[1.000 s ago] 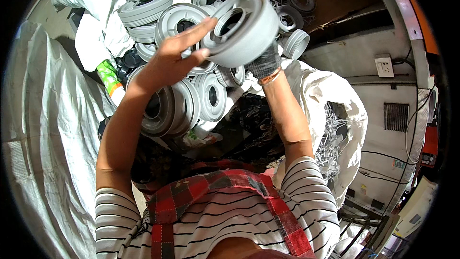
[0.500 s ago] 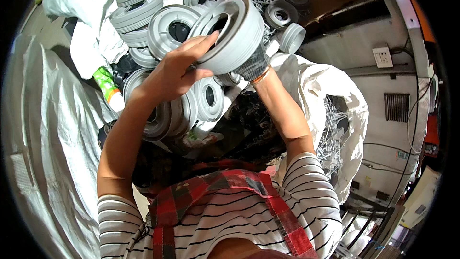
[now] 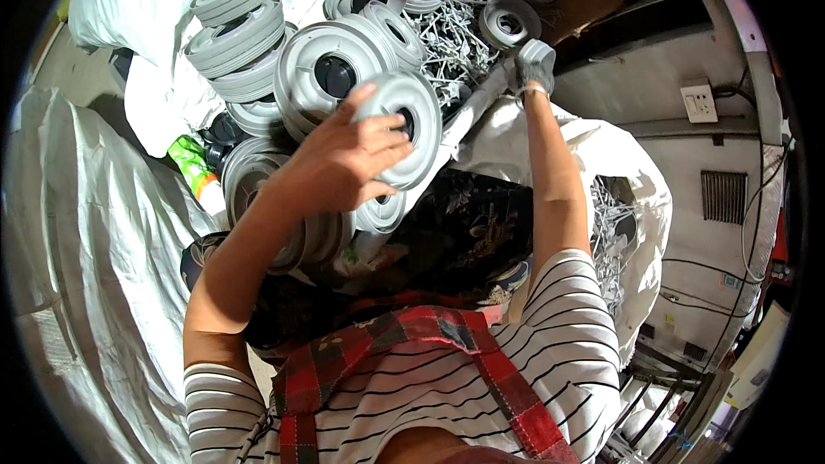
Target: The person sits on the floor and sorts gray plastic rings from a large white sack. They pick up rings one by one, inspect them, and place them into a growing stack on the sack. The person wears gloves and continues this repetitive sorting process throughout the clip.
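My left hand (image 3: 357,150) has its fingers and thumb on a grey plastic ring-shaped part (image 3: 424,150) with a round centre hole. The ring stands tilted above the pile. Slight blur softens the hand and the ring's edge. Farther right, my right hand (image 3: 534,82), in a dark grey glove, is on a smaller grey ring (image 3: 540,53). Its fingers are partly hidden against that ring. Just left of my left hand leans a larger grey ring (image 3: 296,64) with a black centre.
Stacked grey rings (image 3: 232,39) stand at the far left. Loose thin grey plastic pieces (image 3: 451,39) lie among the rings. A white sack (image 3: 644,206) at the right holds more of them. White sacking (image 3: 103,232) hangs at the left. A wall socket (image 3: 699,104) is on the right.
My right hand has let go of the large ring both hands held and reached right to the smaller ring. My left hand has shifted lower, with a ring turned face-on at its fingers.
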Demonstrator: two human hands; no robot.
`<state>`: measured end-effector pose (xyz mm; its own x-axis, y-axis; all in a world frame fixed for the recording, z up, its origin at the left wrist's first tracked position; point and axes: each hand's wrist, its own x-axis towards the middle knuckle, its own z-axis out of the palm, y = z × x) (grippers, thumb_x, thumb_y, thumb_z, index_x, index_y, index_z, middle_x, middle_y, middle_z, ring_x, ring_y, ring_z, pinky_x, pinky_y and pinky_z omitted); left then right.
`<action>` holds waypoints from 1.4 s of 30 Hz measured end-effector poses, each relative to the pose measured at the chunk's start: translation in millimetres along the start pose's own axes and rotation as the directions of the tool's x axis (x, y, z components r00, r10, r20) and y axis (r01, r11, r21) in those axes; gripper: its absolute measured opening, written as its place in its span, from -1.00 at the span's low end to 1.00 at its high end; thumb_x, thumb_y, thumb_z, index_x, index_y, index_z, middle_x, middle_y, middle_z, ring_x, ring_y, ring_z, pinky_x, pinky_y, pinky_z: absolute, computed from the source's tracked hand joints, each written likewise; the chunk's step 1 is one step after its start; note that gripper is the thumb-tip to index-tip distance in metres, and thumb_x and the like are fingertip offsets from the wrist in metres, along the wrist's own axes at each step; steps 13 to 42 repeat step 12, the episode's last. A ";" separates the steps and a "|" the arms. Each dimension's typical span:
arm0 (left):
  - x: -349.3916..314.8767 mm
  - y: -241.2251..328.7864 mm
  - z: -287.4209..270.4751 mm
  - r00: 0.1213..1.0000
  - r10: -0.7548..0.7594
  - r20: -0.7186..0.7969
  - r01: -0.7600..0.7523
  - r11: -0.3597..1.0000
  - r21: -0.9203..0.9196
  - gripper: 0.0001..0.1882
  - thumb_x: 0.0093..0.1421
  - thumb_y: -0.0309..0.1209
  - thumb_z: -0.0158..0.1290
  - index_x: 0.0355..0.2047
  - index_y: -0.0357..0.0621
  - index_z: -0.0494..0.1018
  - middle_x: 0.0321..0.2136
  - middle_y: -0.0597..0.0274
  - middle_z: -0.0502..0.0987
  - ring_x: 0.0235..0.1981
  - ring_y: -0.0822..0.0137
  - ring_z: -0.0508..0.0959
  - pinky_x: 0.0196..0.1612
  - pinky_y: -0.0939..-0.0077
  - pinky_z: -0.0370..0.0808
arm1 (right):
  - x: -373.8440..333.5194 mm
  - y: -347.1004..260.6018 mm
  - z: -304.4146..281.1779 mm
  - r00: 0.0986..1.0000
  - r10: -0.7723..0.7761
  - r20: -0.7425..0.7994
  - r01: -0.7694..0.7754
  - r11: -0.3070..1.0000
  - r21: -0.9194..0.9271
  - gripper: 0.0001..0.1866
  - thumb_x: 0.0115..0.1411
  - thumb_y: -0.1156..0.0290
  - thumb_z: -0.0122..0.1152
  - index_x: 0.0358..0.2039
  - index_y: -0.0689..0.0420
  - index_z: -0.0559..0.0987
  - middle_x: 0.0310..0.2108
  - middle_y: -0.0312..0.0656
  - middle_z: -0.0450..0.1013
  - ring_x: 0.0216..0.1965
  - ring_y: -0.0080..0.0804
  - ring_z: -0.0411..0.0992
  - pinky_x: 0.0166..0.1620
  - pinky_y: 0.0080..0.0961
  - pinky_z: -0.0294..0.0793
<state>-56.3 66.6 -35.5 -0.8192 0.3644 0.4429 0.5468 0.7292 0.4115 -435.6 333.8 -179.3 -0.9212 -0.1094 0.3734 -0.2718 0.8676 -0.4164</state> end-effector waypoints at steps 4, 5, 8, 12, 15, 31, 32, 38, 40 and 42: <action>3.0 -3.9 15.4 0.997 -0.001 0.076 0.007 0.997 -0.075 -0.48 -0.20 -0.29 0.27 -0.18 -0.23 0.51 -0.18 0.17 0.54 0.06 0.22 0.39 0.28 0.02 -0.06 | -2.3 29.2 36.5 0.985 -0.075 0.157 0.124 0.936 -0.330 -0.60 0.00 0.13 0.06 -0.28 0.18 0.56 -0.28 -0.02 0.51 -0.21 -0.04 0.45 -0.19 -0.26 0.39; 4.6 -5.7 16.3 0.998 -0.007 0.058 0.013 0.996 -0.089 -0.48 -0.19 -0.29 0.27 -0.18 -0.23 0.50 -0.17 0.17 0.54 0.07 0.22 0.39 0.28 0.03 -0.06 | 3.2 26.5 37.0 0.972 -0.099 0.213 0.182 0.891 -0.417 -0.64 0.00 0.16 0.05 -0.31 0.16 0.57 -0.30 -0.04 0.52 -0.23 -0.06 0.46 -0.21 -0.28 0.39; 10.4 -12.2 22.1 0.999 -0.032 -0.024 0.028 0.985 -0.173 -0.47 -0.15 -0.29 0.27 -0.14 -0.23 0.48 -0.14 0.15 0.52 0.09 0.21 0.37 0.28 0.04 -0.06 | 16.6 24.8 25.6 0.866 -0.430 0.256 0.496 0.672 -0.549 -0.73 0.02 0.25 0.01 -0.42 0.11 0.61 -0.34 -0.11 0.53 -0.28 -0.10 0.48 -0.26 -0.33 0.41; 11.0 -11.4 17.8 0.871 -0.460 -0.170 0.254 0.720 -0.646 -0.47 -0.07 -0.35 0.27 -0.05 -0.13 0.42 -0.05 0.06 0.44 0.09 0.25 0.36 0.27 0.06 -0.02 | -32.6 -133.7 -42.5 0.930 -0.357 -0.086 0.365 0.876 0.316 -0.64 -0.03 0.12 0.21 -0.33 0.14 0.58 -0.36 0.04 0.52 -0.30 -0.08 0.48 -0.18 -0.29 0.41; 11.0 -11.4 17.8 0.871 -0.460 -0.170 0.254 0.720 -0.646 -0.47 -0.07 -0.35 0.27 -0.05 -0.13 0.42 -0.05 0.06 0.44 0.09 0.25 0.36 0.27 0.06 -0.02 | -32.6 -133.7 -42.5 0.930 -0.357 -0.086 0.365 0.876 0.316 -0.64 -0.03 0.12 0.21 -0.33 0.14 0.58 -0.36 0.04 0.52 -0.30 -0.08 0.48 -0.18 -0.29 0.41; 11.0 -11.4 17.8 0.871 -0.460 -0.170 0.254 0.720 -0.646 -0.47 -0.07 -0.35 0.27 -0.05 -0.13 0.42 -0.05 0.06 0.44 0.09 0.25 0.36 0.27 0.06 -0.02 | -32.6 -133.7 -42.5 0.930 -0.357 -0.086 0.365 0.876 0.316 -0.64 -0.03 0.12 0.21 -0.33 0.14 0.58 -0.36 0.04 0.52 -0.30 -0.08 0.48 -0.18 -0.29 0.41; 11.0 -11.4 17.8 0.871 -0.460 -0.170 0.254 0.720 -0.646 -0.47 -0.07 -0.35 0.27 -0.05 -0.13 0.42 -0.05 0.06 0.44 0.09 0.25 0.36 0.27 0.06 -0.02 | -32.6 -133.7 -42.5 0.930 -0.357 -0.086 0.365 0.876 0.316 -0.64 -0.03 0.12 0.21 -0.33 0.14 0.58 -0.36 0.04 0.52 -0.30 -0.08 0.48 -0.18 -0.29 0.41; 11.0 -11.4 17.8 0.871 -0.460 -0.170 0.254 0.720 -0.646 -0.47 -0.07 -0.35 0.27 -0.05 -0.13 0.42 -0.05 0.06 0.44 0.09 0.25 0.36 0.27 0.06 -0.02 | -32.6 -133.7 -42.5 0.930 -0.357 -0.086 0.365 0.876 0.316 -0.64 -0.03 0.12 0.21 -0.33 0.14 0.58 -0.36 0.04 0.52 -0.30 -0.08 0.48 -0.18 -0.29 0.41; 11.0 -11.4 17.8 0.871 -0.460 -0.170 0.254 0.720 -0.646 -0.47 -0.07 -0.35 0.27 -0.05 -0.13 0.42 -0.05 0.06 0.44 0.09 0.25 0.36 0.27 0.06 -0.02 | -32.6 -133.7 -42.5 0.930 -0.357 -0.086 0.365 0.876 0.316 -0.64 -0.03 0.12 0.21 -0.33 0.14 0.58 -0.36 0.04 0.52 -0.30 -0.08 0.48 -0.18 -0.29 0.41; 11.0 -11.4 17.8 0.871 -0.460 -0.170 0.254 0.720 -0.646 -0.47 -0.07 -0.35 0.27 -0.05 -0.13 0.42 -0.05 0.06 0.44 0.09 0.25 0.36 0.27 0.06 -0.02 | -32.6 -133.7 -42.5 0.930 -0.357 -0.086 0.365 0.876 0.316 -0.64 -0.03 0.12 0.21 -0.33 0.14 0.58 -0.36 0.04 0.52 -0.30 -0.08 0.48 -0.18 -0.29 0.41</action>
